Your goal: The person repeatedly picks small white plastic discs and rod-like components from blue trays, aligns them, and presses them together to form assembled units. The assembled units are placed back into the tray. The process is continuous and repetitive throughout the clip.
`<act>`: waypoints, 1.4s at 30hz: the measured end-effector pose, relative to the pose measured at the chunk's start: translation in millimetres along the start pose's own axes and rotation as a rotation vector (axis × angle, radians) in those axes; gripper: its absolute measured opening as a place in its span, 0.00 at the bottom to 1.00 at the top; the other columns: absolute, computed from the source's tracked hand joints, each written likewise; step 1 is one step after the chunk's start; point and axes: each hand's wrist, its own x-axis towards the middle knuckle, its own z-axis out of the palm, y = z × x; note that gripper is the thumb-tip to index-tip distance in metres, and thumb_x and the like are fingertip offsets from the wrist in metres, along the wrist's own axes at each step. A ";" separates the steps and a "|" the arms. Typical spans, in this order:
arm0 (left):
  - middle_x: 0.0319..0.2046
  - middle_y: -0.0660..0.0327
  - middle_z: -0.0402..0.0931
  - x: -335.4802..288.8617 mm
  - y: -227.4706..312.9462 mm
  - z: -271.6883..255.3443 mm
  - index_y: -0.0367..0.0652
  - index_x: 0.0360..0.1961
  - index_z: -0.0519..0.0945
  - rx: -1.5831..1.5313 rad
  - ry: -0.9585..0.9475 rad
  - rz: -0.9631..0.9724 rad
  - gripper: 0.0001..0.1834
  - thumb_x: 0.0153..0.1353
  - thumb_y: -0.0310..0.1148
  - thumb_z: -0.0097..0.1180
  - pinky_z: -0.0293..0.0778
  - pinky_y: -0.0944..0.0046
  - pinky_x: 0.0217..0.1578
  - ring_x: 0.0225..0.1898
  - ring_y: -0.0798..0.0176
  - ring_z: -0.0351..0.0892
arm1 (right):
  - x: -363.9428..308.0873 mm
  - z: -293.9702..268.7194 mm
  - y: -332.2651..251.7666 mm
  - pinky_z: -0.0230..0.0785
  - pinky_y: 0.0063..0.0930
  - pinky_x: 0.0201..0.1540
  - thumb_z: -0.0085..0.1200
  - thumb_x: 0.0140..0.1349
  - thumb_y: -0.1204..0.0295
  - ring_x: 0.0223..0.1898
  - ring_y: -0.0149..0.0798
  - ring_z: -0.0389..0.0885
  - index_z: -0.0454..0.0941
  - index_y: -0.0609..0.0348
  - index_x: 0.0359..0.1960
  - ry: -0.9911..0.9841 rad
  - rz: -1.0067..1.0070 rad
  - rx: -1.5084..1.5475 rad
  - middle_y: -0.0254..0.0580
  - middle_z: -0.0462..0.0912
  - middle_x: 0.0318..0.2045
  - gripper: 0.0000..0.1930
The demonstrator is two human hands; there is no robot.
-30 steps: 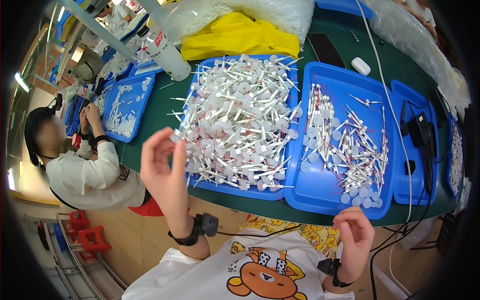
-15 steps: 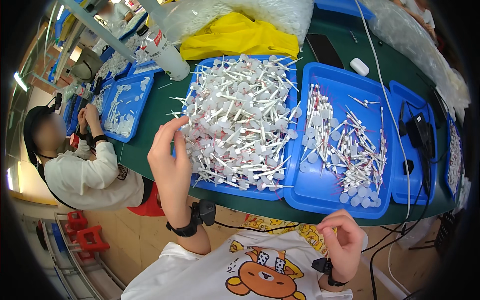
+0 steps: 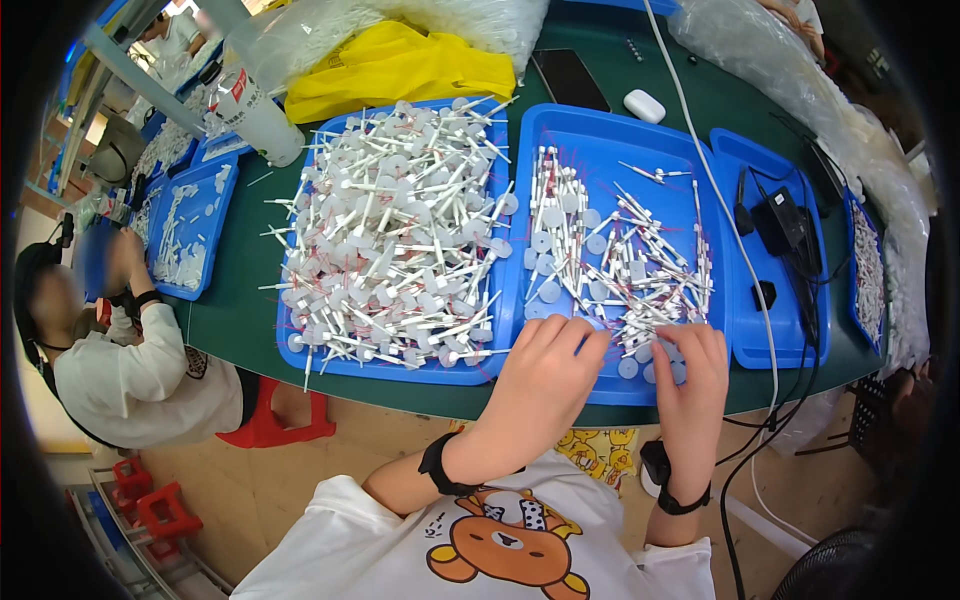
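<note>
Both my hands meet over the near edge of the middle blue tray [image 3: 685, 150], which holds thin white sticks with red wires [image 3: 640, 250] and pale round discs [image 3: 548, 291]. My left hand [image 3: 545, 375] is bent down at the tray's near left part, its fingers curled and fingertips hidden from view. To its right, my right hand [image 3: 697, 375] has thumb and fingers drawn together just above some discs at the near edge. Anything held in either hand is too small or too covered to make out. Each wrist wears a black strap.
At the left stands a blue tray [image 3: 290, 345] heaped with white sticks and discs [image 3: 400, 235]. Farther back are a yellow bag [image 3: 400, 70], a bottle [image 3: 255, 115], a phone [image 3: 570, 80] and a white case [image 3: 644, 106]. Cables [image 3: 745, 240] cross the right side. A co-worker [image 3: 130, 370] sits left.
My left hand has moved right from the heaped left tray to the middle tray. My right hand has come up from below the table edge to that tray. The view has shifted.
</note>
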 end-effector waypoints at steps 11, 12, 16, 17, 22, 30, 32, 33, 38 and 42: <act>0.30 0.60 0.72 12.4 10.8 24.5 0.41 0.29 0.79 0.046 -0.065 0.097 0.10 0.48 0.29 0.68 0.68 0.58 0.40 0.37 0.56 0.72 | 8.9 7.2 18.1 0.69 0.39 0.43 0.57 0.56 0.83 0.41 0.49 0.75 0.79 0.66 0.39 -0.085 -0.105 -0.024 0.46 0.75 0.35 0.09; 0.29 0.60 0.72 16.3 10.7 25.7 0.41 0.28 0.80 0.057 -0.084 0.097 0.09 0.48 0.29 0.68 0.68 0.58 0.39 0.37 0.56 0.73 | 8.6 6.3 19.5 0.69 0.39 0.43 0.57 0.56 0.83 0.40 0.50 0.75 0.79 0.66 0.39 -0.092 -0.115 -0.030 0.46 0.75 0.35 0.08; 0.28 0.60 0.73 26.5 10.6 20.6 0.41 0.26 0.80 0.102 -0.130 0.167 0.08 0.46 0.29 0.68 0.68 0.58 0.39 0.37 0.57 0.73 | 8.6 3.8 20.5 0.69 0.39 0.42 0.57 0.55 0.82 0.40 0.49 0.75 0.78 0.65 0.37 -0.077 -0.140 -0.056 0.46 0.75 0.35 0.07; 0.28 0.60 0.73 26.1 10.8 21.7 0.41 0.25 0.80 0.100 -0.130 0.171 0.08 0.46 0.29 0.68 0.68 0.59 0.39 0.37 0.57 0.73 | 9.0 3.4 19.7 0.69 0.39 0.42 0.57 0.56 0.82 0.40 0.49 0.75 0.78 0.65 0.37 -0.068 -0.147 -0.074 0.46 0.75 0.35 0.07; 0.28 0.60 0.73 25.8 11.8 22.5 0.41 0.25 0.80 0.100 -0.121 0.189 0.08 0.46 0.29 0.68 0.69 0.59 0.38 0.36 0.58 0.74 | 8.1 2.1 19.9 0.69 0.40 0.42 0.58 0.55 0.82 0.39 0.49 0.75 0.78 0.65 0.37 -0.080 -0.154 -0.080 0.44 0.76 0.35 0.07; 0.31 0.59 0.72 25.5 13.4 19.2 0.41 0.34 0.77 0.055 -0.182 0.186 0.10 0.49 0.24 0.62 0.70 0.58 0.38 0.35 0.56 0.75 | 13.8 -1.7 24.7 0.69 0.40 0.41 0.59 0.55 0.82 0.39 0.49 0.75 0.79 0.65 0.37 -0.083 -0.175 -0.084 0.44 0.77 0.34 0.08; 0.33 0.58 0.72 22.6 18.3 12.6 0.41 0.35 0.78 0.050 -0.197 0.174 0.10 0.51 0.23 0.61 0.70 0.59 0.37 0.35 0.56 0.76 | 13.2 -1.5 25.6 0.69 0.39 0.42 0.60 0.55 0.82 0.39 0.48 0.75 0.79 0.64 0.36 -0.058 -0.148 -0.040 0.44 0.77 0.35 0.08; 0.34 0.57 0.72 21.1 21.0 9.4 0.41 0.36 0.78 0.040 -0.198 0.164 0.10 0.51 0.23 0.61 0.71 0.59 0.37 0.36 0.57 0.76 | 12.9 -2.0 25.0 0.69 0.39 0.42 0.60 0.54 0.82 0.39 0.48 0.75 0.80 0.64 0.36 -0.043 -0.126 -0.002 0.43 0.78 0.35 0.07; 0.39 0.57 0.72 6.1 23.0 -0.8 0.42 0.41 0.81 -0.332 -0.084 -0.015 0.14 0.54 0.17 0.61 0.75 0.63 0.38 0.40 0.60 0.80 | 12.3 -13.8 16.1 0.70 0.35 0.47 0.60 0.52 0.85 0.44 0.44 0.78 0.81 0.62 0.36 0.090 -0.132 0.263 0.43 0.80 0.39 0.10; 0.42 0.58 0.73 1.9 18.9 -14.2 0.40 0.41 0.82 -0.498 0.065 -0.037 0.16 0.52 0.15 0.65 0.77 0.64 0.40 0.42 0.62 0.80 | 1.4 -21.8 17.0 0.73 0.35 0.49 0.58 0.52 0.89 0.46 0.42 0.81 0.79 0.63 0.39 0.080 -0.034 0.833 0.47 0.81 0.42 0.13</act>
